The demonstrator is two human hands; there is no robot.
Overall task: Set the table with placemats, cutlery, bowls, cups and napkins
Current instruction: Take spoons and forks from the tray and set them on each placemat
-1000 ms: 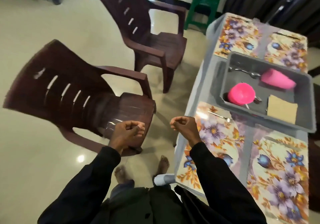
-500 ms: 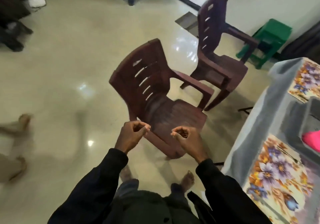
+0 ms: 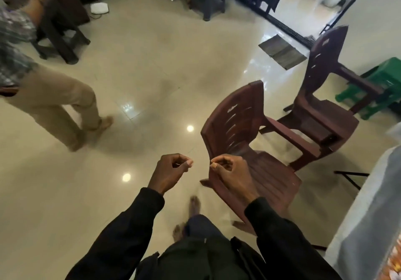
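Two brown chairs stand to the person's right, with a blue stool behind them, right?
Not quite: the head view shows the stool is green, not blue. The nearer brown chair and the farther brown chair do stand to the person's right, the stool behind them.

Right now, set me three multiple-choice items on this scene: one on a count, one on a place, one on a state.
1. How many reddish-brown slatted-back chairs show?
A. one
B. four
C. two

2. Where is the green stool?
A. at the left edge of the view
B. behind the farther chair, at the right edge
C. in the middle of the open floor

3. The left hand and right hand are:
A. curled, thumb to fingertips, holding no tableware
B. flat on a placemat
C. gripping a pink cup

Key:
1 C: the nearer chair and the farther chair are the only two.
2 B: the stool's green top shows past that chair's arm.
3 A: both are raised over the floor, with nothing visibly in them.
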